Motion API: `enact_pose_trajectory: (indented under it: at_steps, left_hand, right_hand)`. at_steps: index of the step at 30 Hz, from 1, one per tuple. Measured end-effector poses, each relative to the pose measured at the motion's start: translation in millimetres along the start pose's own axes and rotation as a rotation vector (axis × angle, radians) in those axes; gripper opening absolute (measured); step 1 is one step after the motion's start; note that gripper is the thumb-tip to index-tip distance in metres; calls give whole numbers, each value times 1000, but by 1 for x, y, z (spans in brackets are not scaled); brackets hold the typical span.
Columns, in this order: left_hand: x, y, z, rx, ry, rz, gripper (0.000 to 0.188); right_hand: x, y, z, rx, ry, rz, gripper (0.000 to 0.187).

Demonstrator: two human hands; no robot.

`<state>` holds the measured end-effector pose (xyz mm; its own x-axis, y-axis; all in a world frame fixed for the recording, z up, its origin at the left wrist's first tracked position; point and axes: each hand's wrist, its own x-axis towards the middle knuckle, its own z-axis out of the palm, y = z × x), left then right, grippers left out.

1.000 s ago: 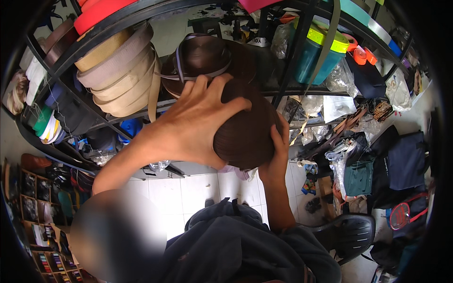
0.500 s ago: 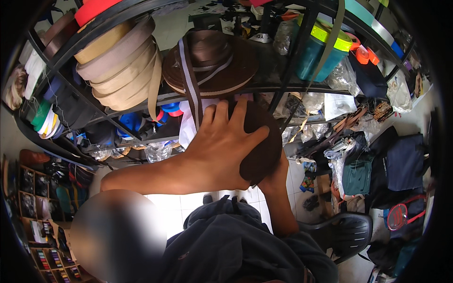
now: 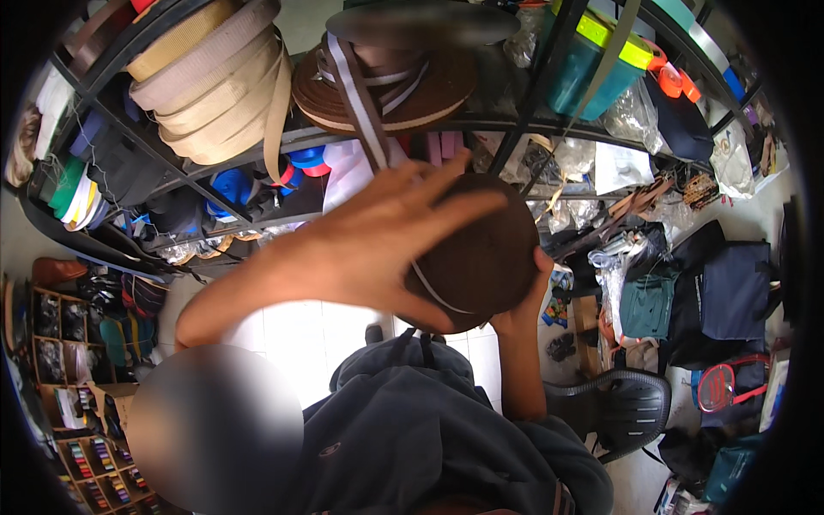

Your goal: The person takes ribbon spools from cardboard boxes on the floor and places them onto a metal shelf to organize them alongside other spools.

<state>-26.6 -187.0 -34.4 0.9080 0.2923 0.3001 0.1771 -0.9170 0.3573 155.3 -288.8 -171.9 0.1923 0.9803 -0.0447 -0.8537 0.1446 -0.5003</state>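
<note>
A dark brown roll of webbing with a thin pale line near its lower edge hangs in front of the shelf. My right hand grips its lower right side, fingers mostly hidden beneath. Across its left side reaches my left hand, blurred, fingers stretched and spread, thumb along the lower edge. A brown strap with a pale middle stripe runs down from a larger wound coil on the shelf and disappears behind my left hand. Whether those fingers touch the strap is hidden.
Beige webbing rolls are stacked at the shelf's left. A teal tub with a yellow lid stands to the right. Behind me on the right is a black chair; bags hang beyond it. A thread rack stands lower left.
The roll has shifted right and turned its flat face more into view. My left hand has moved left over it, fingers stretching out; my right hand has come up along its right edge.
</note>
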Motion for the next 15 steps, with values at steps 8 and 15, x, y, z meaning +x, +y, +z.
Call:
enact_pose_trajectory:
  at_steps: [8, 15]
  left_hand:
    - [-54, -30, -37, 246, -250, 41, 21]
    - [-45, -52, -25, 282, -95, 32, 13]
  right_hand:
    - [-16, -15, -51, 0, -9, 163, 72]
    - [-14, 16, -71, -99, -90, 469, 67]
